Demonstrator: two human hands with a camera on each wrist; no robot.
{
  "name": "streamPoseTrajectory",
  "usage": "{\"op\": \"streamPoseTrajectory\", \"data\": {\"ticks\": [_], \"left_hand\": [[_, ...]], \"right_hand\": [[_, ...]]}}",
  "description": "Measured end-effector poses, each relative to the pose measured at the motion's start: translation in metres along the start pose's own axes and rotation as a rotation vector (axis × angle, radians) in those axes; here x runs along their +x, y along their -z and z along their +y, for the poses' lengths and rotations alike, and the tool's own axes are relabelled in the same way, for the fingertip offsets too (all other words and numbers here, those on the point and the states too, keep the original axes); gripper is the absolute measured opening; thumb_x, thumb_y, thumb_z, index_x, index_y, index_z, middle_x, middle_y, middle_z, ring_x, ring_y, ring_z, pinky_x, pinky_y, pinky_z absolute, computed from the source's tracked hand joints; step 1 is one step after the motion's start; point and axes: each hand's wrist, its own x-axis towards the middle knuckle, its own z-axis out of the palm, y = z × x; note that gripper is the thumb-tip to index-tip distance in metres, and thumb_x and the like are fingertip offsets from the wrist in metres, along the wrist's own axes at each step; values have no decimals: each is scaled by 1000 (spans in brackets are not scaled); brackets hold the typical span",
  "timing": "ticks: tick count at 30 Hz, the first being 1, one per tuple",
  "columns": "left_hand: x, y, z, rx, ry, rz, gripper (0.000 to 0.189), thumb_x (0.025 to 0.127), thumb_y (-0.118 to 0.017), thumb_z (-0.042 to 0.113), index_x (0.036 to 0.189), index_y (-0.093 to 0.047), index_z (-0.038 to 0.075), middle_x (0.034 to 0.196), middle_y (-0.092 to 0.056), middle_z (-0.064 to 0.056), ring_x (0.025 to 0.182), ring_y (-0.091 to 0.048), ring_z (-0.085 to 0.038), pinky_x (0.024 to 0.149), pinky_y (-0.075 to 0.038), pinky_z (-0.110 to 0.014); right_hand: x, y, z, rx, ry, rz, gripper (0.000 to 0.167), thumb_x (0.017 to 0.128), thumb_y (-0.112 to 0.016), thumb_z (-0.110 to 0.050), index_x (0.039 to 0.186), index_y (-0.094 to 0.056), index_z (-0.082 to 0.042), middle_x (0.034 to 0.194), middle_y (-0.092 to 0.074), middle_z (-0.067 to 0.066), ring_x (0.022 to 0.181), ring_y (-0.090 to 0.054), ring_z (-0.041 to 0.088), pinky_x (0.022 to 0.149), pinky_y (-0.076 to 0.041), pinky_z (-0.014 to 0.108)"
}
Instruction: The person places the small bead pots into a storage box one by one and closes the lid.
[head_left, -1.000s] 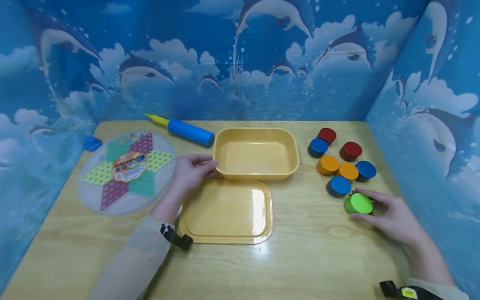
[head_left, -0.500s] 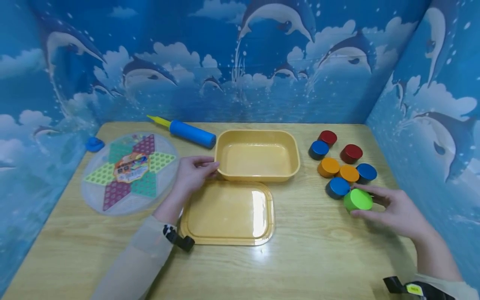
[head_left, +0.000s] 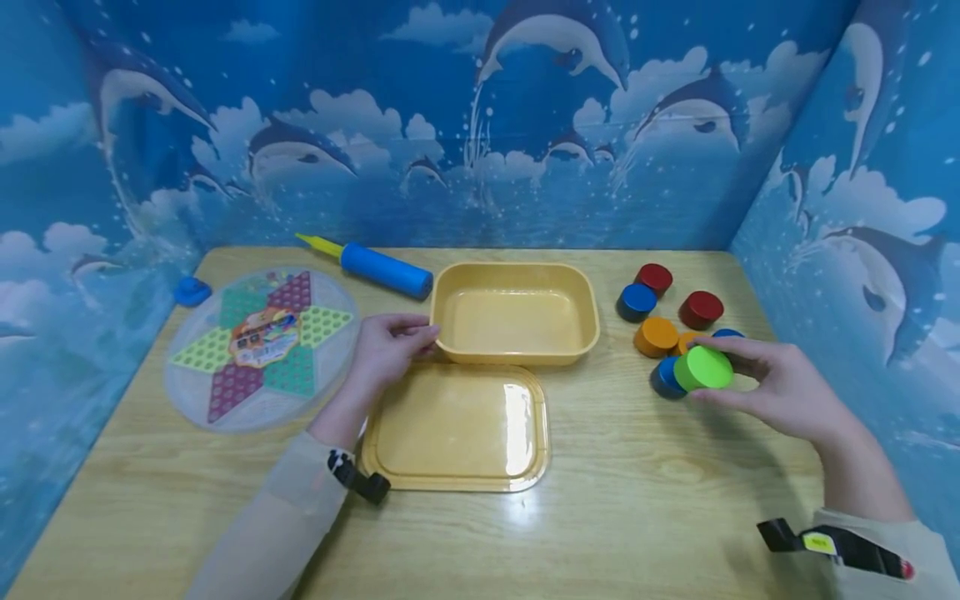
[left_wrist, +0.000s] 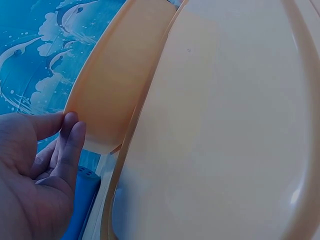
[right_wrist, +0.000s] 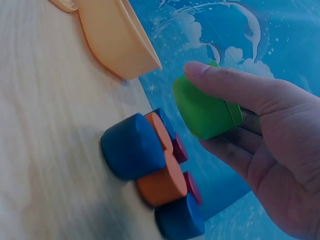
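Note:
My right hand point(head_left: 780, 387) holds a small lime-green round tub point(head_left: 703, 367) between thumb and fingers, raised above the table in the right wrist view point(right_wrist: 207, 107). Below and beyond it stand several similar round tubs: blue point(head_left: 666, 379), orange point(head_left: 656, 337) and dark red point(head_left: 701, 309). At the centre back sits a yellow rectangular box point(head_left: 516, 317) with nothing in it. My left hand point(head_left: 382, 350) pinches the left end of its rim, thumb and fingertips on the edge in the left wrist view point(left_wrist: 50, 155).
The box's yellow lid point(head_left: 456, 429) lies flat in front of it. To the left is a round Chinese checkers board point(head_left: 262, 346) in clear plastic. A blue hand pump point(head_left: 386, 271) with a yellow nozzle lies behind, and a small blue object point(head_left: 192, 291) sits at the left table edge.
My right hand has lifted the green tub off the table and carried it slightly up and left, so it now overlaps the nearest blue tub. My left hand stays at the box.

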Motion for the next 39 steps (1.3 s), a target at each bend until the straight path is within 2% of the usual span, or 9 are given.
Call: {"op": "streamPoseTrajectory", "data": {"ticks": [4,13,22,26,31,35,39], "left_hand": [[0,0,0,16,9,8,35,97,-81,14,126,-72,-4,106,-74,-19,86,-77,-21,77,-66,-30],[1,-1,1,40,15,17,36,98,-81,16,126,-72,-3,107,-74,-17,87,-77,-22,78,-66,-31],[2,-2,-1,40,19,29,35,97,-81,15,126,-72,-3,106,-74,-18,86,-77,-22,77,-66,-32],[2,-2,-2,45,32,34,35,97,-81,16,126,-72,-2,106,-74,-17,87,-77,-22,77,-66,-32],[2,-3,-3,44,33,45,34,97,-81,16,125,-72,-2,105,-74,-17,87,-77,-23,76,-66,-31],[2,-4,-3,52,40,50,33,97,-82,17,124,-73,0,104,-74,-15,87,-78,-22,76,-66,-30],[2,-3,-2,70,48,50,33,97,-81,19,124,-74,2,104,-74,-13,87,-77,-22,76,-66,-30]], "right_hand": [[13,0,-6,-2,21,-23,68,75,-95,2,138,-71,-11,132,-71,8,105,-68,1,87,-54,8],[39,-6,-18,-3,-1,-41,64,80,-94,-5,139,-71,-17,126,-71,3,101,-69,4,85,-56,11],[69,-16,-33,38,7,-67,62,81,-94,-6,139,-70,-9,127,-71,10,101,-69,3,84,-57,13],[85,-22,-41,51,7,-91,61,85,-92,-9,141,-68,-10,130,-70,8,105,-70,11,86,-57,14],[104,-32,-47,51,51,-125,64,85,-91,-10,143,-65,-7,133,-66,12,111,-70,29,89,-55,13],[119,-42,-51,64,43,-151,65,85,-92,-10,144,-65,-6,135,-66,13,111,-71,31,88,-57,16],[134,-54,-54,80,30,-188,64,87,-91,-14,145,-64,-7,137,-66,12,109,-70,27,90,-61,25]]}}
